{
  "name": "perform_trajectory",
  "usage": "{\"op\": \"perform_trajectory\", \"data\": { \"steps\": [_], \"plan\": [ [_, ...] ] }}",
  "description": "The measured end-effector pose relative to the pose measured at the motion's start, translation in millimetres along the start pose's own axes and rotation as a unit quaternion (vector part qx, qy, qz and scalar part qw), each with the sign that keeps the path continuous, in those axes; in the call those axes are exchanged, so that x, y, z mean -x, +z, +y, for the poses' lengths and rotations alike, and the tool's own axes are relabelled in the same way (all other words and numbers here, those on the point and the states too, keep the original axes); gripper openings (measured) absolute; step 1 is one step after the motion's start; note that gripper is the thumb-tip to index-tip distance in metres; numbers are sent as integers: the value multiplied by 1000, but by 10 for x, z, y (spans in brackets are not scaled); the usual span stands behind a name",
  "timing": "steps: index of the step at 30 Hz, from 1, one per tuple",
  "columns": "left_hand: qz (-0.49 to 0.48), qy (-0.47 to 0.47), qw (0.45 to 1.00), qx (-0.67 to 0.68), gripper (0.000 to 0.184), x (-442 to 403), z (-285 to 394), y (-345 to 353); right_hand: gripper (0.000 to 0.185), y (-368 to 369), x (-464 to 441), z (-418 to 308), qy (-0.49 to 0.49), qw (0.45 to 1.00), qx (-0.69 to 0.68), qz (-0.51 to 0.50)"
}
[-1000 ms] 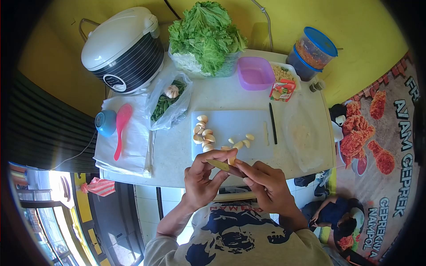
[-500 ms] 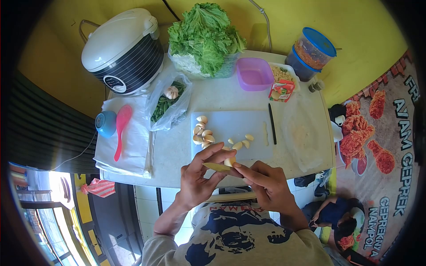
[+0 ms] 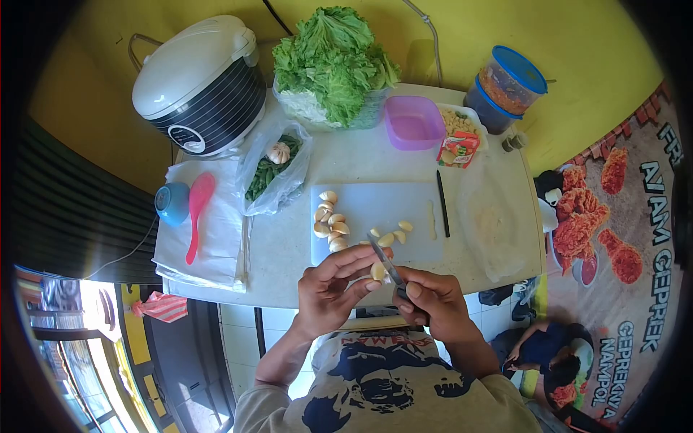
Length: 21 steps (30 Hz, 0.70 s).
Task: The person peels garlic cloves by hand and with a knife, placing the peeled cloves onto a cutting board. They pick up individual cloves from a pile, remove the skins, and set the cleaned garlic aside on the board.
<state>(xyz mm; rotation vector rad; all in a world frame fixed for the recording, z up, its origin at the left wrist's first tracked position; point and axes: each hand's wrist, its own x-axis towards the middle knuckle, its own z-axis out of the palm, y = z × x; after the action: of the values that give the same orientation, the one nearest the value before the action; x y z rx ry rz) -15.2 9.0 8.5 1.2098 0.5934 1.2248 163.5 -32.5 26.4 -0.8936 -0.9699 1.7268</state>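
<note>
My left hand (image 3: 323, 294) pinches a garlic clove (image 3: 377, 271) between thumb and fingers, just over the near edge of a white cutting board (image 3: 397, 206). Closed around the handle of a small knife (image 3: 388, 262) is my right hand (image 3: 435, 300). The blade points up and to the left, against or very close to the clove; I cannot tell whether it cuts in. Several unpeeled garlic cloves (image 3: 321, 229) lie in a cluster on the board's left side. A few pale peeled cloves (image 3: 387, 239) rest right of centre, beyond my hands.
Behind the board stand a lettuce-filled container (image 3: 354, 115), a purple tub (image 3: 415, 139) and a rice cooker (image 3: 209, 86). A black stick-like item (image 3: 442, 206) lies at the right. Left are a bag of green vegetables with garlic (image 3: 296, 177) and a pink rice paddle (image 3: 198, 216).
The knife has swung from lying nearly level across the clove to pointing up and left. My right hand has turned and dropped slightly; the clove now shows below the blade.
</note>
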Motion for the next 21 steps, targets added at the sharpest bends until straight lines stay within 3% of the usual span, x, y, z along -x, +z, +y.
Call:
{"op": "perform_trajectory", "data": {
  "steps": [2, 8, 14, 21],
  "plan": [
    [-27, 28, 999, -35, 36, 19, -64, -37, 41, 9, -16, -71, 73, 991, -109, -11],
    [2, 77, 996, -42, 26, 9, -126, -10, 43, 22, -31, -23, 67, 990, -122, 1],
    [83, 36, 995, 49, 16, 38, -200, 99, 45, 22, -26, 38, 33, 992, -122, 15],
    [59, 20, 994, 88, 15, 14, -213, 69, 49, 39, -21, 23, 20, 994, -100, 37]
  ]
}}
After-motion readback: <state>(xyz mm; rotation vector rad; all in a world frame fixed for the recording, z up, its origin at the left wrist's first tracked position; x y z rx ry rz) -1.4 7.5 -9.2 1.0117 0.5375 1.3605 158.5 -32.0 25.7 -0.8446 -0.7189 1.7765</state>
